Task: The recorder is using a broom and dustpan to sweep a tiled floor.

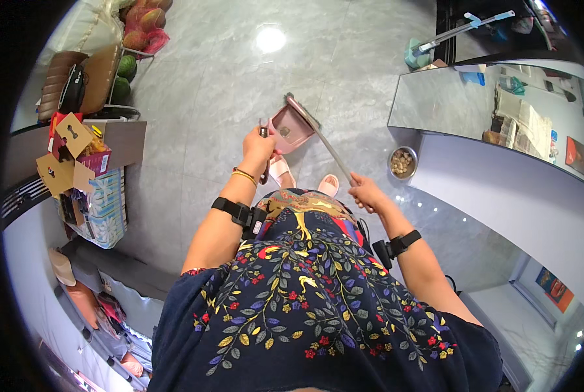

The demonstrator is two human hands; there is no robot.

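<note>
My left hand (259,147) is closed around the dark handle of a pink dustpan (292,131), which lies low over the grey tiled floor in front of my feet. A small dark bit of something shows inside the pan. My right hand (365,192) grips the long grey stick of a broom (332,153). The broom's pink head, with dark bristles, lies across the dustpan's far right edge. Pink slippers (328,185) are on my feet, just below the pan.
A metal bowl of food pieces (403,163) stands right, beside a white cabinet with a reflective top (439,105). A mop and green bucket (417,53) stand at the upper right. Open cardboard boxes (71,171), watermelons (121,89) and a brown stool (99,78) are left.
</note>
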